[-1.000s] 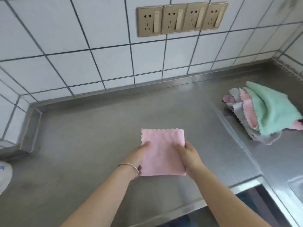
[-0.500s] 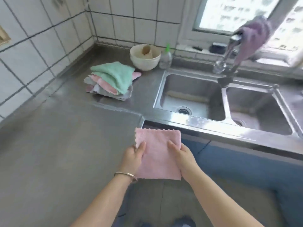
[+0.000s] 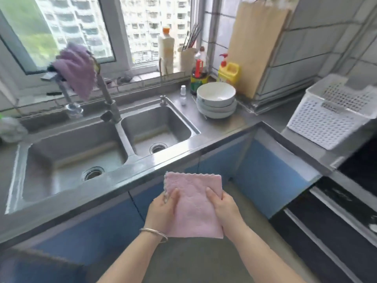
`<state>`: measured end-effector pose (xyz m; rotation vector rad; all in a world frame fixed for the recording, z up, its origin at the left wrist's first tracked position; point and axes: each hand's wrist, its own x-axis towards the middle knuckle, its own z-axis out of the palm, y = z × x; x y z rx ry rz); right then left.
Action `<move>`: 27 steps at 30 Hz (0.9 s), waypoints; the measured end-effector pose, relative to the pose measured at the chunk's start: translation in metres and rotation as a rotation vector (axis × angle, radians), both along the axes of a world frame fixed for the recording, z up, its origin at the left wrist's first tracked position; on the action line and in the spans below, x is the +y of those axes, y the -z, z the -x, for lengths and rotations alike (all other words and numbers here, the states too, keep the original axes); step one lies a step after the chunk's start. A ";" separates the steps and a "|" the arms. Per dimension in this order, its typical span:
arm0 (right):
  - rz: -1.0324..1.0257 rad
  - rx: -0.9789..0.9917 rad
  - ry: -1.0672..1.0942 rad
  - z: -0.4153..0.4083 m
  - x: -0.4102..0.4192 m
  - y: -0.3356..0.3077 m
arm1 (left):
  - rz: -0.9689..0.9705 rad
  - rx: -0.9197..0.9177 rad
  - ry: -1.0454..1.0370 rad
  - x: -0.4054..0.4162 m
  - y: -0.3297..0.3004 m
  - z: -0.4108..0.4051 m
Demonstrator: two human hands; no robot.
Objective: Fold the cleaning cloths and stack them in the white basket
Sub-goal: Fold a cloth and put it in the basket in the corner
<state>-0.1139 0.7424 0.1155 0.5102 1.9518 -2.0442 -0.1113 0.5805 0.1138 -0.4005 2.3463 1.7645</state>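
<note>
View has swung right since half a second ago: sink now left, white basket (image 3: 334, 111) up and right of my grip. Both hands pinch the folded pink cloth (image 3: 193, 205), left hand (image 3: 161, 213), right hand (image 3: 226, 211). Right hand's nearer the basket.

Head view, looking down, near sink (image 3: 77, 160).

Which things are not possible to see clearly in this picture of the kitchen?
- Inside of the white basket, head view: its perforated wall and motion blur hide whether any cloths lie in it; the right edge cuts it off.
- Underside of the pink cloth: left hand and right hand grip its sides, so the fingers beneath are hidden.
- Faucet head: the purple cloth drapes over it.
- Bottle labels on the sill: too small and blurred.
</note>
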 end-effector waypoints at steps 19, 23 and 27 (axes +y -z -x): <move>-0.022 0.021 0.509 0.155 0.334 -0.013 | 0.027 0.123 0.422 0.359 -0.010 0.232; -0.083 0.033 0.608 0.205 0.385 -0.030 | -0.023 0.138 0.547 0.417 -0.022 0.299; -0.112 0.089 0.684 0.247 0.439 -0.054 | -0.019 0.206 0.674 0.479 -0.049 0.359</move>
